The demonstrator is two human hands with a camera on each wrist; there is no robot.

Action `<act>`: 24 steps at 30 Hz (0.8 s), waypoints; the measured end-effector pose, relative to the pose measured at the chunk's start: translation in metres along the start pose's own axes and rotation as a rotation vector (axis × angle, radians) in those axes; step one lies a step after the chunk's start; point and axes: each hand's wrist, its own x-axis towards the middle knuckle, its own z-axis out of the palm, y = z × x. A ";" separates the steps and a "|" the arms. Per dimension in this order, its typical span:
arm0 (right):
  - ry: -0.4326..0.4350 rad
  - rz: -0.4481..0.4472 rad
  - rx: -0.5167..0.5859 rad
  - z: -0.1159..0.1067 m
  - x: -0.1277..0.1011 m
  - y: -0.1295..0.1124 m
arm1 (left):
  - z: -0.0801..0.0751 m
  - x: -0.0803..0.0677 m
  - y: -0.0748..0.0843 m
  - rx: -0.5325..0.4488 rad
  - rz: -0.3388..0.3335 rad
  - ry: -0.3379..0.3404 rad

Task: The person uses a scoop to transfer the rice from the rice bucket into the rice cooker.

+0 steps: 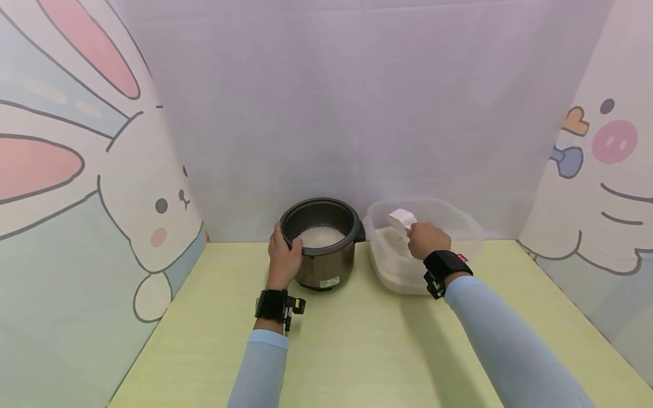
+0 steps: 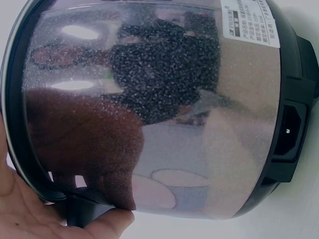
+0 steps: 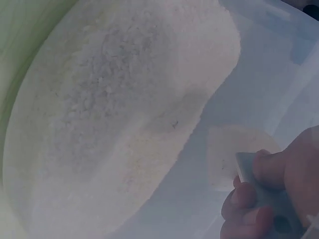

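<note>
A dark rice cooker [image 1: 324,266] stands near the back wall, its lid off, with white rice [image 1: 321,238] inside. My left hand [image 1: 283,258] grips its left side at the rim; in the left wrist view the thumb [image 2: 112,221] lies against a black side handle. To the right stands a translucent plastic tub [image 1: 466,229] holding loose rice [image 3: 114,99]. Over it my right hand [image 1: 429,240] holds a white scoop [image 1: 402,218] by its handle, fingers wrapped round it. The scoop is tilted above the tub, and its contents cannot be made out.
A pale yellow-green table [image 1: 352,345] lies under everything. A plain light backdrop [image 1: 326,113] rises right behind the cooker and tub. Cartoon-printed panels flank both sides. A black power socket [image 2: 289,132] shows low on the cooker.
</note>
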 end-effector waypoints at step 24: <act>-0.276 0.013 0.023 0.003 0.009 0.013 | 0.000 0.001 -0.001 0.018 0.006 0.011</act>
